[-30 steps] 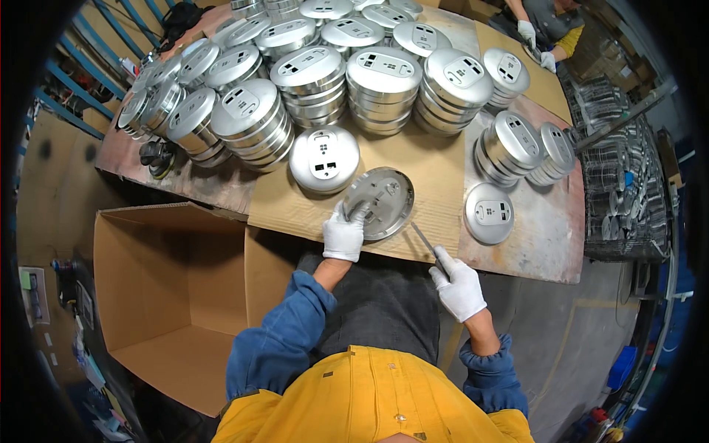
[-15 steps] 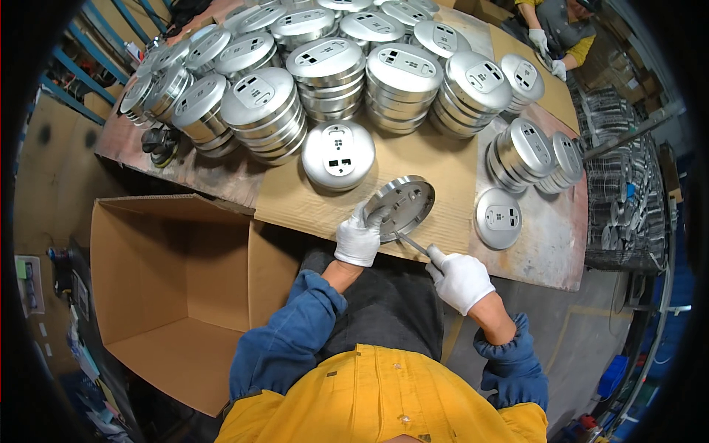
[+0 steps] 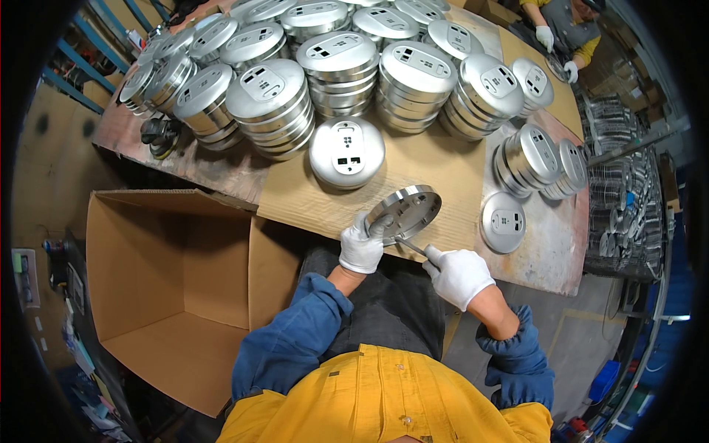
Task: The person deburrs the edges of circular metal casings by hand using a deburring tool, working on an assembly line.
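Observation:
My left hand (image 3: 361, 244), in a white glove, is closed on the near left rim of a round metal cover (image 3: 410, 214). The cover is tilted up, with its hollow inside toward me, above the table's front edge. My gloved right hand (image 3: 462, 277) grips a slim grey metal tool (image 3: 410, 245), shaped like a file or scraper. Its tip meets the cover's lower rim beside my left fingers. Whether it presses on the metal I cannot tell. Just beyond lies a silver cover (image 3: 347, 152) with its domed face up, marked by small cut-outs.
Several stacks of silver covers (image 3: 269, 100) fill the far table, with shorter stacks (image 3: 528, 159) and a single cover (image 3: 503, 222) at right. Cardboard (image 3: 450, 181) covers the middle. An open carton (image 3: 170, 266) stands at left. A dark power tool (image 3: 159, 136) lies nearby. A co-worker's gloved hand (image 3: 544, 38) shows far right.
The view has shifted slightly, so the table's contents sit a little to the right. The cover in my left hand is tilted somewhat differently. Both hands keep their holds.

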